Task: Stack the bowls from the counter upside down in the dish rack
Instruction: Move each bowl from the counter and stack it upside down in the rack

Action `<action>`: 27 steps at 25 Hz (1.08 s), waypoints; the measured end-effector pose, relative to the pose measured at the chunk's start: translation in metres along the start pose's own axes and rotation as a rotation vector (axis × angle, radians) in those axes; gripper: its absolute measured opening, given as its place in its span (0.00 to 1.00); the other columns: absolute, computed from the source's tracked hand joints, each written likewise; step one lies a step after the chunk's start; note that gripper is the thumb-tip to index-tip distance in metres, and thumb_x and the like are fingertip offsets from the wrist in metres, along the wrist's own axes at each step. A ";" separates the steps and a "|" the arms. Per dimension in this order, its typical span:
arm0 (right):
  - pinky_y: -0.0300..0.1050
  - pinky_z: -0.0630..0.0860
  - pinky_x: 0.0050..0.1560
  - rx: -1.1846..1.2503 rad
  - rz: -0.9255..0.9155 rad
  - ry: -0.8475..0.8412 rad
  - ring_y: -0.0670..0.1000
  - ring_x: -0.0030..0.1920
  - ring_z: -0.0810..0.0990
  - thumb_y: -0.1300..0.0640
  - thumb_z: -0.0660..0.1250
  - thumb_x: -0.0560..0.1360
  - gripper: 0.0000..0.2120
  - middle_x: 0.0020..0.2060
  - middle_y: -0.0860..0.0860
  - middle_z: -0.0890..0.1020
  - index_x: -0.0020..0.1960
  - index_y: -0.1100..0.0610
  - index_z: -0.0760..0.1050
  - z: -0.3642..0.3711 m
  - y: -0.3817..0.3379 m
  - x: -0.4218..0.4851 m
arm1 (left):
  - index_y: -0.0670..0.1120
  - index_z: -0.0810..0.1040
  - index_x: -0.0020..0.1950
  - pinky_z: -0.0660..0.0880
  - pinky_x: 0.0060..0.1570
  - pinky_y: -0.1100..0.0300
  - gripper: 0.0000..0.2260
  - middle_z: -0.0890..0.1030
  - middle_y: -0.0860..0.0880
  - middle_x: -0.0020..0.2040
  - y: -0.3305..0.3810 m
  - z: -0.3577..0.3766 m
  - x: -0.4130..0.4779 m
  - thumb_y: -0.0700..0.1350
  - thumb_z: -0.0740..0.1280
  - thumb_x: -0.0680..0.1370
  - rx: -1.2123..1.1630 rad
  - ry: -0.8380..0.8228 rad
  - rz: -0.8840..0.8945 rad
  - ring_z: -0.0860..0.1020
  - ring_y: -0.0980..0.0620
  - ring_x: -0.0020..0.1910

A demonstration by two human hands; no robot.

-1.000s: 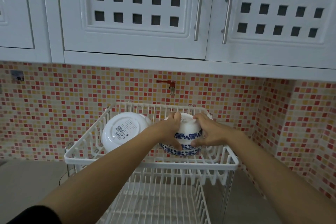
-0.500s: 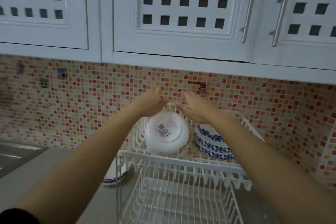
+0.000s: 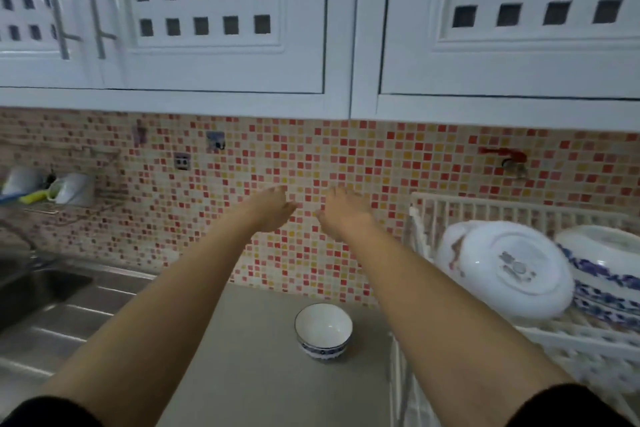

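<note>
Two bare hands, raised side by side at about 12 o'clock from the centre of view: left hand (image 3: 273, 208) and right hand (image 3: 341, 210), both open with fingers loosely spread, holding nothing. Below them, at 6 o'clock, one small white bowl with a blue patterned band (image 3: 323, 331), upright, alone on the grey counter (image 3: 249, 367), untouched by either hand. At 3 o'clock, white wire dish rack (image 3: 502, 208) against the red and yellow mosaic tile wall (image 3: 311, 156). Inside the rack, large white dish (image 3: 505, 269) tilted on edge with its underside showing; just right of it, touching or nearly so, upside-down stack of blue-and-white bowls (image 3: 609, 274), exact count unclear. At 9 o'clock, steel sink (image 3: 38, 288). At 12 o'clock high, white cabinets (image 3: 225, 17). Task judged mostly done: several bowls already inverted in the rack, one bowl visible on the counter left to lift, flip and add to the stack.
</note>
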State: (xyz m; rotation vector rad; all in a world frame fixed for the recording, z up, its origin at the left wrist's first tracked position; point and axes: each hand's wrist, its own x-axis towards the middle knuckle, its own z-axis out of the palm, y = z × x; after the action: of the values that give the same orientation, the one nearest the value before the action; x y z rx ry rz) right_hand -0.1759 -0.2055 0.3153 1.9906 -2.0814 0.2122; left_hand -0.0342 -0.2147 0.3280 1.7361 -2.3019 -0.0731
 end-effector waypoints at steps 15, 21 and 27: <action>0.49 0.73 0.59 -0.017 0.289 -0.269 0.58 0.64 0.72 0.56 0.59 0.79 0.24 0.67 0.60 0.68 0.71 0.64 0.59 0.262 0.003 0.025 | 0.37 0.67 0.67 0.71 0.61 0.49 0.26 0.74 0.37 0.65 -0.089 0.261 0.073 0.57 0.51 0.81 -0.122 -0.379 0.040 0.74 0.39 0.63; 0.52 0.69 0.66 0.321 0.760 -0.373 0.59 0.68 0.70 0.46 0.60 0.79 0.32 0.70 0.60 0.68 0.74 0.64 0.55 0.347 0.013 0.012 | 0.39 0.63 0.69 0.70 0.59 0.49 0.25 0.75 0.37 0.62 -0.081 0.356 0.082 0.56 0.51 0.81 -0.231 -0.452 -0.163 0.73 0.37 0.62; 0.52 0.72 0.64 0.225 0.637 -0.546 0.59 0.64 0.75 0.59 0.61 0.78 0.17 0.63 0.59 0.76 0.65 0.62 0.71 0.355 0.016 0.008 | 0.33 0.68 0.60 0.79 0.51 0.44 0.13 0.76 0.32 0.58 -0.071 0.377 0.081 0.36 0.56 0.78 -0.667 -0.440 -0.376 0.78 0.33 0.53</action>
State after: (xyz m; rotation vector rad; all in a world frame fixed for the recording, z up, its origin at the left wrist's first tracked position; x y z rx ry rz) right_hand -0.2205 -0.3112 -0.0214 1.5306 -3.1324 0.0080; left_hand -0.0763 -0.3548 -0.0353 1.8442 -1.8139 -1.2415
